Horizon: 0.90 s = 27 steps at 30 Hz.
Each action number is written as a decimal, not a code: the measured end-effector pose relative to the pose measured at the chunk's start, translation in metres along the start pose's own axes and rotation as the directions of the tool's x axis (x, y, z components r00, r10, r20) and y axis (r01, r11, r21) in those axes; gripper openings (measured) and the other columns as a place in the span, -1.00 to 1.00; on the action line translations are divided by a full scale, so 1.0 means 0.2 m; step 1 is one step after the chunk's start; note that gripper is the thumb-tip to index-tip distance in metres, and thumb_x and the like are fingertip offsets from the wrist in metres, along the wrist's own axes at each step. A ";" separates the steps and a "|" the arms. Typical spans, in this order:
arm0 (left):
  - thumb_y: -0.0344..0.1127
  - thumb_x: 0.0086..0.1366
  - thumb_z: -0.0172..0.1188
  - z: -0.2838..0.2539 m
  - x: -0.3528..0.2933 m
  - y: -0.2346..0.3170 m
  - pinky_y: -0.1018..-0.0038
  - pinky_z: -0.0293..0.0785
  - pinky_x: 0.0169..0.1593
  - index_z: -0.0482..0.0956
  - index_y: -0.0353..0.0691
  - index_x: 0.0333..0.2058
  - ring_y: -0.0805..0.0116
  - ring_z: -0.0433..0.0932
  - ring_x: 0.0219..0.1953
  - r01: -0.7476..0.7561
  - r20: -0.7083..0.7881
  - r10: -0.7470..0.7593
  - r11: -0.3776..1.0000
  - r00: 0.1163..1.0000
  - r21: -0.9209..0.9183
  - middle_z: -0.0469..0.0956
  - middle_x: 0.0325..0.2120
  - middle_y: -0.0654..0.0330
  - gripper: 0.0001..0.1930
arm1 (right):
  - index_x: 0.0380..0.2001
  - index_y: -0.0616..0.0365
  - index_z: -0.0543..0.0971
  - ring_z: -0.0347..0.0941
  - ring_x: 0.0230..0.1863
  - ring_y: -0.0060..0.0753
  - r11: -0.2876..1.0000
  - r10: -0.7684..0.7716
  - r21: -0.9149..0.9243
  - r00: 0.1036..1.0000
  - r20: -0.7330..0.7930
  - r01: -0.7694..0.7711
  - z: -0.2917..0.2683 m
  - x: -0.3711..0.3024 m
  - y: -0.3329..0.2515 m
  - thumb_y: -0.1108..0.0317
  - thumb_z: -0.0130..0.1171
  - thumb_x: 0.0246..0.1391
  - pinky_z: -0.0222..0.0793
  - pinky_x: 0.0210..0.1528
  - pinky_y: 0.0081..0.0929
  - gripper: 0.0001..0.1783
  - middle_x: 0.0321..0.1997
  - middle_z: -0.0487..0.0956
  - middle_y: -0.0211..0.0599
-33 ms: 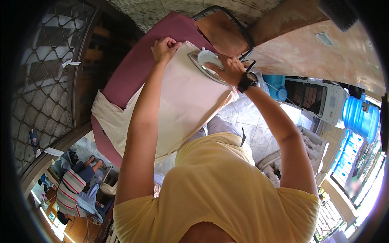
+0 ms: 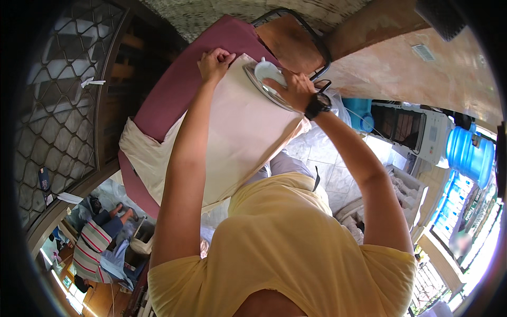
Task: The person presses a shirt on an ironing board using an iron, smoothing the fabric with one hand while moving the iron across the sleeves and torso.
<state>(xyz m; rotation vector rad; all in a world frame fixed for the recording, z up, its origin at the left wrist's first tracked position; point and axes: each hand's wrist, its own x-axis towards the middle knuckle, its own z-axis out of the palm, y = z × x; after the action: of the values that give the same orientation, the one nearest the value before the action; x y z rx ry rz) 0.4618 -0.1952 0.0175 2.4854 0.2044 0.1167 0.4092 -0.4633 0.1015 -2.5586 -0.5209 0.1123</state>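
A cream cloth (image 2: pixel 237 121) lies spread over a maroon-covered ironing board (image 2: pixel 174 79), one part hanging in folds over the board's left side. At the cloth's far left corner, my left hand (image 2: pixel 215 64) has its fingers curled closed on the edge. My right hand (image 2: pixel 298 91), with a black watch on the wrist, is wrapped round the handle of a white clothes iron (image 2: pixel 268 73). The iron rests on the cloth's far right part, its metal soleplate rim showing along the left. My palm and fingers hide most of its handle.
Beyond the board's far end is a brown panel (image 2: pixel 293 42) in a black metal frame. A dark lattice screen (image 2: pixel 58 105) stands at left. Blue water containers (image 2: pixel 470 153) and a white appliance (image 2: pixel 435 134) are at right. Another person in a striped top (image 2: pixel 94 248) is at lower left.
My right hand and the iron have shifted slightly left over the cloth. My left hand stays at the cloth's far corner.
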 end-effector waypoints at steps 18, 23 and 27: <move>0.02 -0.07 0.47 -0.15 -0.21 -0.14 0.15 0.27 -0.03 0.59 0.09 -0.40 0.30 0.43 -0.11 -0.063 0.058 0.061 0.998 0.996 0.020 0.42 -0.29 0.36 -0.69 | -0.22 0.13 0.66 0.62 -0.33 -0.03 0.991 0.113 -0.085 0.991 0.070 -0.107 -0.03 0.19 -0.23 -0.48 0.08 -0.04 0.54 -0.25 -0.16 -0.19 -0.42 0.66 -0.07; 0.00 -0.07 0.48 -0.14 -0.22 -0.17 0.15 0.27 -0.05 0.57 0.12 -0.40 0.32 0.43 -0.10 -0.074 0.059 0.072 0.997 0.996 0.029 0.42 -0.29 0.40 -0.70 | -0.18 0.07 0.65 0.62 -0.30 -0.03 0.973 0.141 -0.210 0.965 0.221 -0.095 -0.08 0.19 -0.15 -0.57 -0.01 -0.07 0.54 -0.24 -0.15 -0.13 -0.39 0.65 -0.03; 0.02 -0.04 0.46 -0.16 -0.21 -0.16 0.20 0.30 0.00 0.58 0.12 -0.36 0.35 0.44 -0.10 -0.078 0.086 0.073 0.995 0.994 0.055 0.42 -0.27 0.39 -0.69 | -0.05 -0.05 0.64 0.61 -0.16 -0.04 0.974 0.160 -0.199 0.951 0.266 -0.108 -0.09 0.26 -0.18 -0.65 -0.13 -0.10 0.48 -0.06 -0.09 -0.04 -0.32 0.65 0.03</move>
<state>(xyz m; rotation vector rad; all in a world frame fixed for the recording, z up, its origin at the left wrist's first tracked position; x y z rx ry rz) 0.4125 -0.1582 0.0217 2.5511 0.0797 0.0382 0.4477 -0.4236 0.1353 -2.7740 -0.4784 0.5056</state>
